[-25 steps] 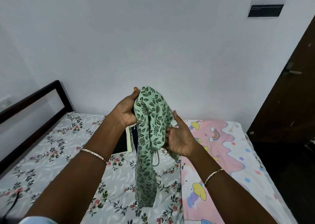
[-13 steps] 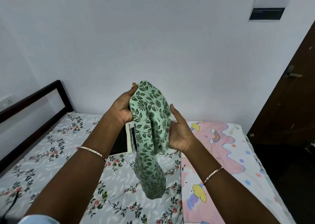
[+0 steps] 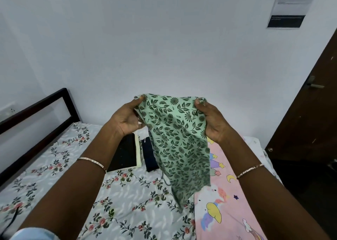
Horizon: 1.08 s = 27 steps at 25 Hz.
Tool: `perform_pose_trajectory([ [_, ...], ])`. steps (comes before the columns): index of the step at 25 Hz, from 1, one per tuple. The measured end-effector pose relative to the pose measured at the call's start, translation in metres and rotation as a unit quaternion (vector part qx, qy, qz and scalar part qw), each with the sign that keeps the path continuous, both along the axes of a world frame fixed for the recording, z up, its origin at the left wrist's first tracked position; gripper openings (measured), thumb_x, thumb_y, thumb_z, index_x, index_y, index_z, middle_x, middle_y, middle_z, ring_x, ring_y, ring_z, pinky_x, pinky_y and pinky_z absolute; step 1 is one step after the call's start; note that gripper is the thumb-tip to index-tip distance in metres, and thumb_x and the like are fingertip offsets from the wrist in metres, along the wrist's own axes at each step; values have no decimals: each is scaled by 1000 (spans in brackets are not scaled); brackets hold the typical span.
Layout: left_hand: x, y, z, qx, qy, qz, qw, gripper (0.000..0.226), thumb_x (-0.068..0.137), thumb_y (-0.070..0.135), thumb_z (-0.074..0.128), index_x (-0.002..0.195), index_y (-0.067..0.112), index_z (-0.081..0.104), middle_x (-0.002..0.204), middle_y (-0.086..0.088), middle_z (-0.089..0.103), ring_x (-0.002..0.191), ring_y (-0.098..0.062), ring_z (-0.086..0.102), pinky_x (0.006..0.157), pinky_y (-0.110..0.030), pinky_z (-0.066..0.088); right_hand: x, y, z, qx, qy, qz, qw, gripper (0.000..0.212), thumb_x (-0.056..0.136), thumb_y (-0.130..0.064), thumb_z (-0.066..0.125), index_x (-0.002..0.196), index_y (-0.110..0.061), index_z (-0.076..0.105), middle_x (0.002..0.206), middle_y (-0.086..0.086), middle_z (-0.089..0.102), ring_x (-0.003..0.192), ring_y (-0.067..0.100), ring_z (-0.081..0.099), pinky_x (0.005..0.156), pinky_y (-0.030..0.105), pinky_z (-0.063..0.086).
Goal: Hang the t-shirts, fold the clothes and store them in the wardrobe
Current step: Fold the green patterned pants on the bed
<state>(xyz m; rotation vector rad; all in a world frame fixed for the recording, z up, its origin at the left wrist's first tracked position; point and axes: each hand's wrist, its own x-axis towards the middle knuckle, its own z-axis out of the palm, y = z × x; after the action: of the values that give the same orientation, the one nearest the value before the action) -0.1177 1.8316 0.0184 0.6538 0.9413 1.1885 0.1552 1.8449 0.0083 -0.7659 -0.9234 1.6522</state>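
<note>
A light green garment [image 3: 176,141] with a dark leaf print hangs in the air above the bed. My left hand [image 3: 125,120] pinches its top left corner and my right hand [image 3: 212,123] grips its top right corner, so the upper edge is stretched between them. The cloth narrows and dangles down to a point just over the bedsheet. Two folded dark clothes [image 3: 125,154] [image 3: 150,156] lie on the bed behind the hanging garment, one with a pale yellow edge.
The bed has a floral sheet [image 3: 60,168] on the left and a pink cartoon-print sheet [image 3: 228,194] on the right. A dark headboard frame [image 3: 36,112] runs along the left. A brown door [image 3: 313,108] stands at the right, a white wall behind.
My hands have moved apart and spread the bunched green garment wide along its top edge. The folded dark clothes behind it have come into view.
</note>
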Motion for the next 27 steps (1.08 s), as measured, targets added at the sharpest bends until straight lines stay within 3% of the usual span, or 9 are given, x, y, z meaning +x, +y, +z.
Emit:
perform_pose_trajectory([
  [7, 33, 2, -32, -50, 80, 1, 996, 16, 99, 14, 55, 113, 12, 61, 99, -11, 73, 89, -26, 69, 69, -41, 57, 5, 8, 11, -17, -5, 3, 1000, 51, 98, -25, 61, 137, 6, 52, 122, 24, 68, 109, 37, 69, 79, 50, 60],
  [11, 37, 12, -28, 3, 43, 84, 996, 18, 104, 19, 46, 109, 14, 63, 104, -13, 74, 96, -29, 71, 78, -46, 59, 22, 7, 9, 32, -39, 60, 997, 46, 94, -10, 66, 137, -6, 53, 129, 19, 66, 118, 33, 65, 93, 50, 56],
  [14, 37, 17, -41, 74, 237, 166, 954, 27, 104, 30, 46, 106, 11, 64, 93, -11, 70, 82, -27, 64, 75, -43, 52, 28, 8, 0, 45, -156, 78, 984, 42, 89, 9, 64, 128, -6, 58, 124, 20, 68, 110, 30, 69, 90, 43, 58],
  [17, 39, 17, -43, 121, 401, 212, 883, 38, 106, 37, 39, 107, 6, 62, 94, -9, 65, 79, -21, 59, 74, -36, 48, 30, 13, -9, 17, -167, 39, 985, 21, 93, 1, 63, 112, 7, 66, 121, 25, 67, 99, 25, 71, 83, 34, 61],
  [19, 39, 18, -35, 80, 379, 226, 894, 37, 105, 38, 41, 101, 7, 61, 96, -11, 65, 83, -24, 62, 75, -37, 50, 28, 16, -15, -16, -123, -1, 992, 21, 91, -6, 67, 107, 8, 67, 118, 25, 68, 92, 22, 73, 77, 31, 61],
  [21, 38, 19, -27, 11, 262, 201, 944, 33, 101, 39, 52, 92, 8, 62, 90, -11, 68, 84, -31, 67, 73, -37, 54, 26, 14, -22, -25, -112, 4, 993, 31, 89, -12, 71, 115, 4, 66, 121, 23, 68, 98, 25, 72, 79, 37, 61],
  [23, 33, 15, -17, -26, 130, 162, 978, 33, 94, 28, 68, 115, 3, 62, 101, -17, 71, 88, -32, 69, 71, -38, 56, 24, 9, -26, -15, -111, 59, 992, 39, 89, -4, 70, 127, -5, 60, 125, 20, 67, 110, 29, 68, 83, 44, 59],
  [25, 26, 12, -16, 4, 62, 131, 989, 72, 84, 7, 75, 145, 13, 37, 125, -24, 61, 99, -32, 67, 74, -44, 55, 23, 6, -27, 0, -102, 94, 990, 46, 88, 10, 64, 129, -9, 57, 124, 20, 68, 111, 31, 68, 83, 43, 60],
  [27, 21, 10, -21, 53, 113, 95, 988, 103, 76, -10, 75, 148, 39, 21, 142, -29, 44, 109, -34, 64, 80, -51, 56, 20, 6, -24, 6, -105, 67, 992, 47, 87, 15, 63, 127, -8, 56, 121, 21, 69, 106, 30, 70, 79, 39, 61],
])
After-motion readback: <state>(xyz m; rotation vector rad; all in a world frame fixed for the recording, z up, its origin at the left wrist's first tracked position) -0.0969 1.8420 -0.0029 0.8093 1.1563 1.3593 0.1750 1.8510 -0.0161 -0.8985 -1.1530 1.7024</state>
